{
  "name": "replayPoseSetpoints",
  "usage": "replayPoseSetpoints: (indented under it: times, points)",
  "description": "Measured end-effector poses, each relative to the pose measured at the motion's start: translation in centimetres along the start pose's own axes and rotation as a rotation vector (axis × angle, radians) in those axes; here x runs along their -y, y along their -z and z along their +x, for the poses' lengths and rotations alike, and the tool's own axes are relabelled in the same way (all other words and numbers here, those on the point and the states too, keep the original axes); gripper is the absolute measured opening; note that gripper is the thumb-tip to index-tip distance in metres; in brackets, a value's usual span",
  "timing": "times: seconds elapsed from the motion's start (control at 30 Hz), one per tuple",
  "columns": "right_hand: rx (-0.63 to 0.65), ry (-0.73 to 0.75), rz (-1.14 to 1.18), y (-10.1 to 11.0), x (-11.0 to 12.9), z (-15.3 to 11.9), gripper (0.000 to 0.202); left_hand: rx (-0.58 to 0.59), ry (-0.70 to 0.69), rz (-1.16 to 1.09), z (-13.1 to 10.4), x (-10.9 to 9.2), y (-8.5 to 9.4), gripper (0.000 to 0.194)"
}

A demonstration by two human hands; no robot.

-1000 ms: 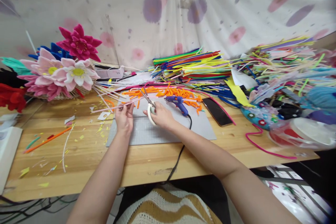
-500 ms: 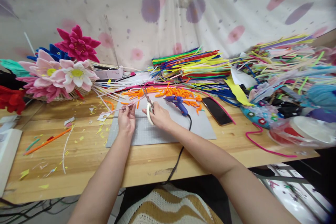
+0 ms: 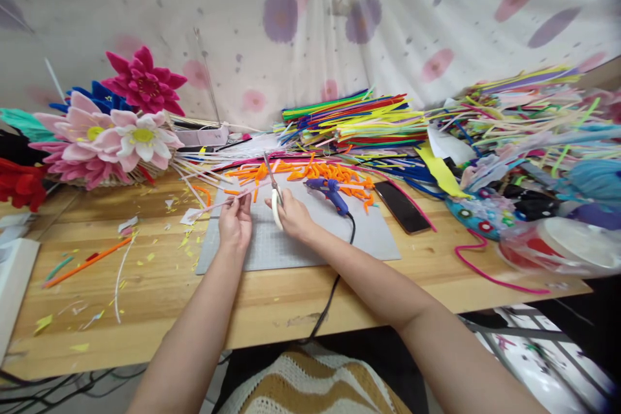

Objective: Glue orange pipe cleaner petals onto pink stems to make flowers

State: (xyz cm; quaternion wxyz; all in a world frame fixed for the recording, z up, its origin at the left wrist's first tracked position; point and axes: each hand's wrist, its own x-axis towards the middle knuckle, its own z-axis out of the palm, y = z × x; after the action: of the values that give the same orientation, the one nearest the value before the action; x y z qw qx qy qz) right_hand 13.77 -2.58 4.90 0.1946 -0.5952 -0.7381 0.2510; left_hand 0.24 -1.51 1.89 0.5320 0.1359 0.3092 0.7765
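Observation:
My left hand (image 3: 235, 223) pinches a pale pink pipe cleaner (image 3: 209, 209) over the left part of a grey cutting mat (image 3: 276, 252). The pipe cleaner slants across the fingertips, its right end near the scissors. My right hand (image 3: 295, 215) grips scissors (image 3: 275, 207) by their white handles, the blades pointing away from me and lying together. Cut orange pipe cleaner pieces (image 3: 334, 171) are heaped along the back of the mat. Right of my right hand lies a purple glue gun (image 3: 328, 193) with a black cord.
A phone (image 3: 402, 207) lies right of the mat. Bundles of coloured pipe cleaners (image 3: 359, 118) line the back. Fuzzy flowers (image 3: 140, 134) stand at the left. Yellow scraps and an orange pipe cleaner (image 3: 90, 261) lie on the wooden table (image 3: 165, 310). A clear-wrapped tub (image 3: 557, 246) sits at the right.
The scissor blades, slightly apart before, have come together and swung a little to the right. My left hand keeps its hold on the pipe cleaner, nearly in place.

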Motion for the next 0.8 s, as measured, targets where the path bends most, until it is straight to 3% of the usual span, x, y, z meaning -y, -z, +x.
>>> replayPoseSetpoints:
  times: [0.17, 0.27, 0.37, 0.47, 0.57, 0.63, 0.7, 0.8]
  points:
    - [0.009, -0.002, 0.013, 0.0, -0.2, 0.2, 0.047, 0.044, -0.072, 0.072, 0.4, -0.1, 0.4, 0.012]
    - [0.021, 0.023, 0.069, 1.9, 0.3, -0.1, 0.045, 0.064, -0.124, 0.110, 0.5, -0.4, 0.5, 0.008]
    - [0.022, 0.096, 0.102, 6.3, 0.6, -0.5, 0.042, 0.072, -0.161, 0.167, 0.4, -0.5, 0.6, 0.011]
    - [0.006, 0.138, 0.005, 12.6, -0.1, -0.6, 0.043, 0.068, -0.147, 0.224, 0.3, -0.5, 0.5, 0.014]
    - [0.075, 0.054, -0.177, 18.1, -2.7, 0.2, 0.045, 0.050, -0.103, 0.263, 0.2, -0.2, 0.4, 0.016]
    - [0.128, -0.010, -0.299, 20.2, -5.5, 1.2, 0.043, 0.045, -0.083, 0.283, 0.2, -0.1, 0.3, 0.019]
    - [0.158, -0.090, -0.446, 21.0, -9.0, 2.3, 0.037, 0.052, -0.067, 0.299, 0.2, 0.0, 0.4, 0.021]
    - [0.164, -0.264, -0.668, 20.6, -13.9, 3.6, 0.033, 0.062, -0.051, 0.316, 0.3, 0.1, 0.5, 0.021]
